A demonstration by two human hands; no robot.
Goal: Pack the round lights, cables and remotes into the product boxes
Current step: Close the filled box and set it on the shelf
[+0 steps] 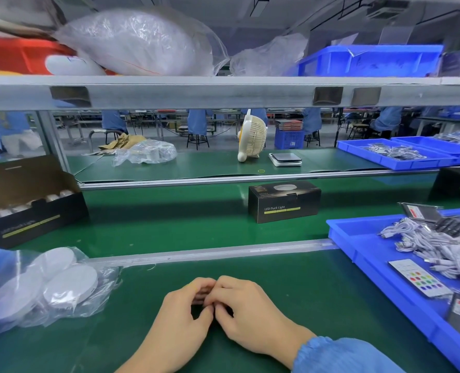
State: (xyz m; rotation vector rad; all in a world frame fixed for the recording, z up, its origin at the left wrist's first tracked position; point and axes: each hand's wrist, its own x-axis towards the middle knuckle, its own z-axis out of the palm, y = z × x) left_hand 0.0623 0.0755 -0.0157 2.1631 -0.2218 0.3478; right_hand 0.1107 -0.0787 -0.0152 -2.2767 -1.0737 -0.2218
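Green mat under both hands; my left hand (pixel 181 316) and right hand (pixel 247 309) meet at bench centre, fingers curled inward, fingertips touching; something small and dark may sit between them, but I cannot tell what, or whether anything is held at all.

Round lights (pixel 48 285): white discs in a clear bag at my left, lying on the mat; judged light and rigid, smooth faces likely slippery through the film; best taken by the rim, one at a time, bag opened first.

Cables (pixel 439 243): pale bundled leads heaped in the blue tray (pixel 358 249) at my right; soft, springy, prone to tangle; I would lift each by its coiled middle, not by a plug end.

Remote (pixel 420 278): thin white card with coloured buttons, flat on the tray floor, near the cables; light; pinch by the long edges.

Closed product box (pixel 284 201), black, printed "LED Puck Light", stands on the belt beyond the rail, well apart from my hands; thin card, easily dented, flaps to be opened gently. Open box (pixel 32 208) at far left shows a row of white items inside; packing at my station judged not yet begun.
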